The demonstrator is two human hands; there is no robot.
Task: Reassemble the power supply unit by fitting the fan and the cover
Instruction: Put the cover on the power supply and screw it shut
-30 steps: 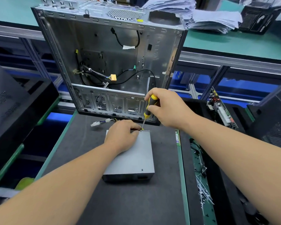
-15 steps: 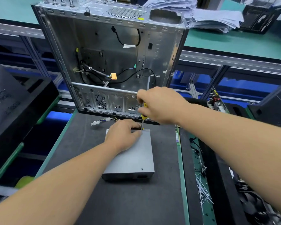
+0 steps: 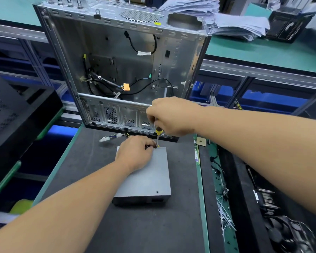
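The grey power supply unit [image 3: 150, 179] lies flat on the dark mat with its cover on top. My left hand [image 3: 135, 154] rests on the cover's far end, fingertips pinching something small at the far right corner, where the screwdriver tip stands. My right hand [image 3: 171, 115] grips the yellow-and-black screwdriver [image 3: 158, 133] from above, holding it nearly upright over that corner. The unit's cable bundle with white connectors [image 3: 110, 137] trails off to the far left. One screw hole [image 3: 157, 192] shows near the cover's front right corner. The fan is not visible.
An open metal computer case [image 3: 120, 61] stands just behind the unit. A black chassis [image 3: 13, 115] lies to the left. On the right, a green strip holds loose cable ties [image 3: 224, 214], with fans [image 3: 288, 232] and circuit boards beyond. Paper stacks [image 3: 235, 21] sit on the far bench.
My right hand has shifted left and turned over the screwdriver handle, covering most of it. The left hand and the unit stay where they were.
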